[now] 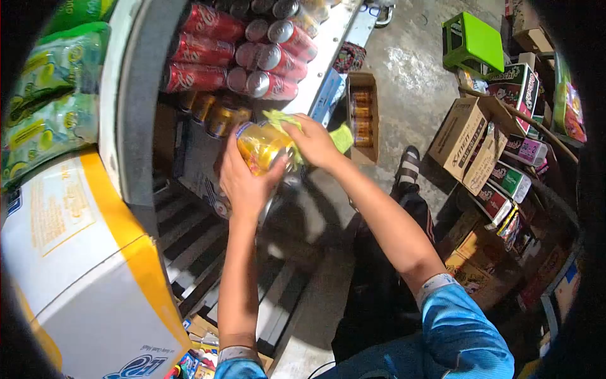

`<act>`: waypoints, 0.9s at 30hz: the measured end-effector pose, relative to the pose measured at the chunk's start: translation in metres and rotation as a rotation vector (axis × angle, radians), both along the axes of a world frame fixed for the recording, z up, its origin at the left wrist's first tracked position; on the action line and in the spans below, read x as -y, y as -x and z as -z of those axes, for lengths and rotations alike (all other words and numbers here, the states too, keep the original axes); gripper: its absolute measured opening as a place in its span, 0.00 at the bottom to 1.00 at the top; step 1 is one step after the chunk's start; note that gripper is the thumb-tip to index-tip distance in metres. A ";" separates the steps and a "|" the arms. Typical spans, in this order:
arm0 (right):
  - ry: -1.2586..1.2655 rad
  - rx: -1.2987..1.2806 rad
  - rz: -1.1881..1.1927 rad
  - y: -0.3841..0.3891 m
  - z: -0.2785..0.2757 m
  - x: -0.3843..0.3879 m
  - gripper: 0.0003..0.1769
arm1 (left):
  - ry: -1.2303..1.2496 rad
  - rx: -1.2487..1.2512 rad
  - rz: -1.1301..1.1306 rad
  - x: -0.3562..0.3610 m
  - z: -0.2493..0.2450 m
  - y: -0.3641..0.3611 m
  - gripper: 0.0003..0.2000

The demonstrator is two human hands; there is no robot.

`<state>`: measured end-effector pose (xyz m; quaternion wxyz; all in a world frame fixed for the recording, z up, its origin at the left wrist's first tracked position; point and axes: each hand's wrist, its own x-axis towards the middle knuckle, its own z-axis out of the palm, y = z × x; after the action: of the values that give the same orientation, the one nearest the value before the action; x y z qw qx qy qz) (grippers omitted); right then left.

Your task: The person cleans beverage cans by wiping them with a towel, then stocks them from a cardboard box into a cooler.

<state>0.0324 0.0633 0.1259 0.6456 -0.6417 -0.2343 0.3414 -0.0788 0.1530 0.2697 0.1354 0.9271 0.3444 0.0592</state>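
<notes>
can: shiny yellow-gold metal drink can [262, 146], tilted, held up in front of the open cooler [136, 126].
left hand: your left hand [243, 180] has its fingers wrapped tight round the can's body.
right hand: your right hand [314, 142] has its fingers closed on a crumpled lime-green cloth [342, 136], pressed on the can's top.
done: similar gold cans [218, 114] sit shelved under the stacked red cola cans [208, 50].
left: plenty, i judge; the brown cardboard box [361, 117] on the floor holds more.

Dim, uneven light; strong fisheye bending, black vignetted corners, soft blur throughout, shadowed floor.
</notes>
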 end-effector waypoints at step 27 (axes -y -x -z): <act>0.118 -0.562 0.260 0.054 0.005 0.061 0.26 | 0.148 -0.132 0.267 0.043 -0.003 0.008 0.52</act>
<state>-0.0215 0.0019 0.1205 0.6849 -0.5832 0.0577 0.4329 -0.0864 0.1096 0.2724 0.1871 0.9539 0.2299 -0.0460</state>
